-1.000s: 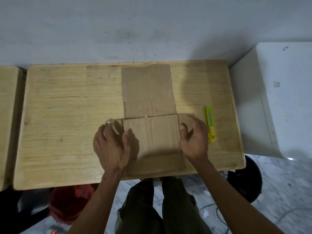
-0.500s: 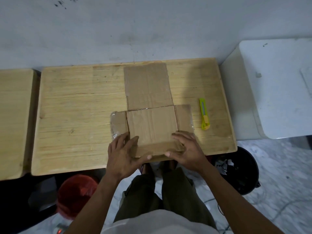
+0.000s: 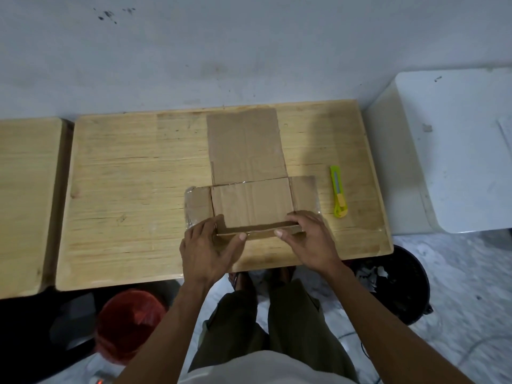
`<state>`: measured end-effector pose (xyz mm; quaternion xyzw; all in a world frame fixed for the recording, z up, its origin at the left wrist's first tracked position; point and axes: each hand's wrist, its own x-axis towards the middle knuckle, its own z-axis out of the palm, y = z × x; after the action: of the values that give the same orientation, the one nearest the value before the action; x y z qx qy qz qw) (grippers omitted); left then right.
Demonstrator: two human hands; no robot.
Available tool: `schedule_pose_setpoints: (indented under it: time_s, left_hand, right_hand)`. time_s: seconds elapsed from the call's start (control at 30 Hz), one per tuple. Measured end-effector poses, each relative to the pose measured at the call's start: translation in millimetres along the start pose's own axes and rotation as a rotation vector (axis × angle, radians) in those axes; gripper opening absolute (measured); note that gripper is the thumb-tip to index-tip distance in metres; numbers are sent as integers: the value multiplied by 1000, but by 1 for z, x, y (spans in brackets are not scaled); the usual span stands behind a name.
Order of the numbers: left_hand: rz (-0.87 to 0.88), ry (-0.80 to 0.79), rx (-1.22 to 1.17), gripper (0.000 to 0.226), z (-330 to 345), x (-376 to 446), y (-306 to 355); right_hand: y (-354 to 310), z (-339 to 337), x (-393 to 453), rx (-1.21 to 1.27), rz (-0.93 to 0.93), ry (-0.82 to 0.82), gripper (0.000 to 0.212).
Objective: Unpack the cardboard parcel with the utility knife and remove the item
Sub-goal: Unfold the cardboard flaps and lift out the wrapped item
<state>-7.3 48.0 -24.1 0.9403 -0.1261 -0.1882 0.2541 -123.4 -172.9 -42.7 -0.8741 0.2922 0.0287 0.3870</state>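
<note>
The cardboard parcel (image 3: 250,200) lies unfolded on the wooden table (image 3: 130,195): one big flap flat toward the wall, short side flaps with clear tape spread left and right. My left hand (image 3: 209,246) and my right hand (image 3: 307,238) both grip the near flap (image 3: 259,231) at its two ends and hold it raised off the table. The yellow-green utility knife (image 3: 338,191) lies to the right of the parcel, about a hand's width from my right hand. No item shows inside the cardboard.
A second wooden table (image 3: 27,200) adjoins on the left and a white appliance (image 3: 454,151) stands at the right. Under the table's front edge are a red-lined bin (image 3: 130,325) and a black bin (image 3: 399,284) with paper scraps.
Both hands moved from the side flaps down to the near flap and lifted it from flat. The view shifted, and the knife stayed where it lay.
</note>
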Motion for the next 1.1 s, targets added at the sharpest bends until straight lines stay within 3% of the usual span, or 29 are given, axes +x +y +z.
schedule_pose_setpoints:
  time_s: [0.23, 0.53, 0.77, 0.9, 1.1]
  left_hand:
    - [-168, 86, -36, 75, 11, 16, 12]
    - [-324, 175, 46, 112, 24, 32, 11]
    - [-450, 176, 6, 125, 24, 34, 15]
    - [-480, 198, -94, 128, 17, 42, 15]
    - [-408, 289, -130, 123, 14, 36, 26]
  right_hand:
    - [-11, 12, 16, -38, 109, 148, 62]
    - [-13, 32, 21, -361, 223, 350, 88]
    - [-11, 30, 28, -119, 364, 307, 105]
    - [-11, 19, 36, 92, 392, 362, 111]
    - [-14, 6, 28, 223, 330, 439, 103]
